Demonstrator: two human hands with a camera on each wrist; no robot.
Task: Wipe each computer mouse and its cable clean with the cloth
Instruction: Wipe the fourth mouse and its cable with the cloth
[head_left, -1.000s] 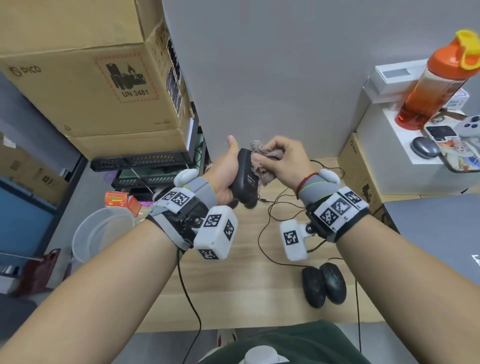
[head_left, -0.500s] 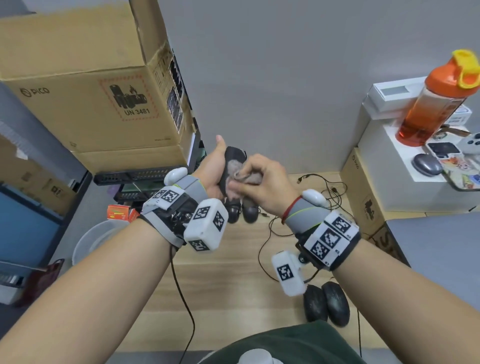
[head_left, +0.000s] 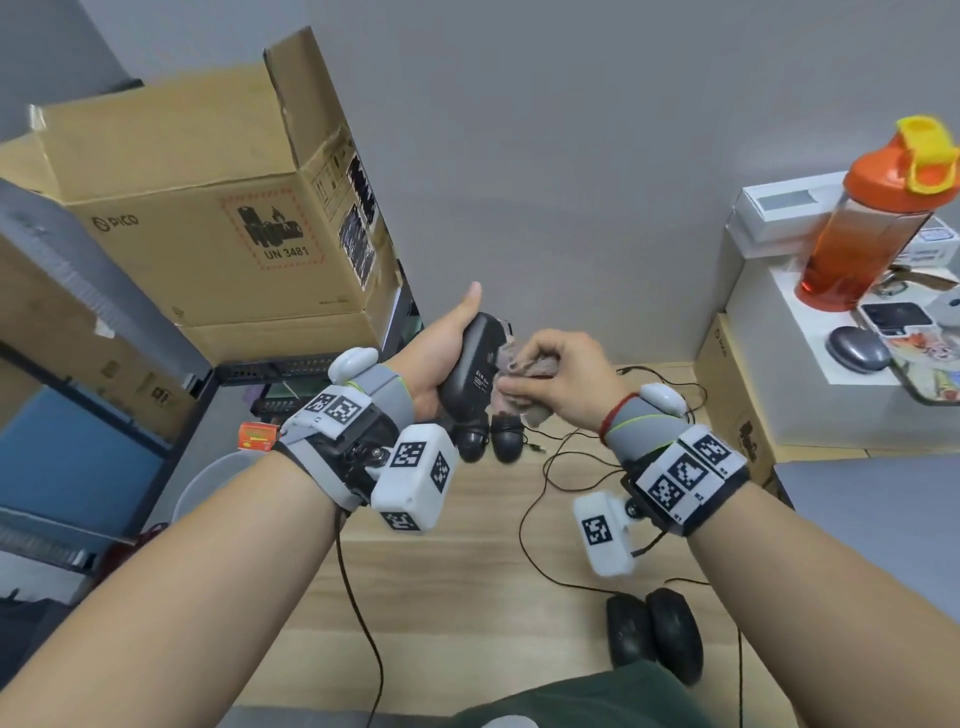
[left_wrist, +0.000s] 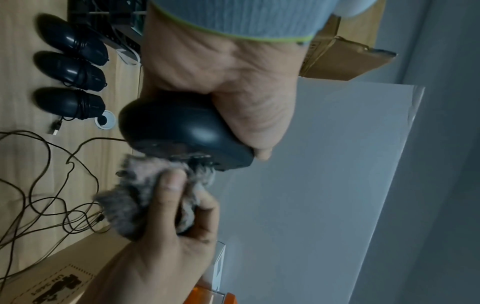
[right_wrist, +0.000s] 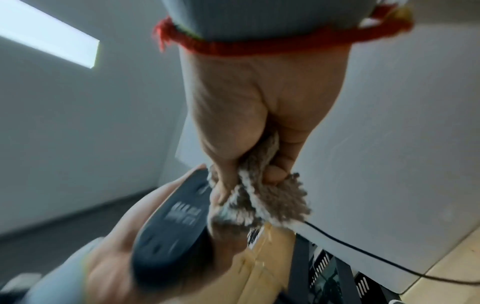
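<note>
My left hand (head_left: 441, 353) grips a black computer mouse (head_left: 470, 371) upright above the desk, its labelled underside turned toward my right hand. My right hand (head_left: 561, 374) holds a bunched grey-brown cloth (head_left: 524, 384) pressed against that underside. The left wrist view shows the mouse (left_wrist: 182, 131) in my palm with the cloth (left_wrist: 135, 197) at its lower edge. In the right wrist view the cloth (right_wrist: 262, 197) touches the mouse's base (right_wrist: 171, 232). Its thin black cable (head_left: 545, 467) trails down to the wooden desk (head_left: 467, 545).
Two black mice (head_left: 491, 441) with wrapped cables lie on the desk behind my hands, two more (head_left: 654, 634) near the front edge. Loose cables (head_left: 660, 395) sprawl at the right. A cardboard box (head_left: 208, 223) stands left; an orange bottle (head_left: 872, 218) and a grey mouse (head_left: 857, 349) sit right.
My right hand with the cloth has slid from over the mouse's underside to its right side. The head view has tilted up a little.
</note>
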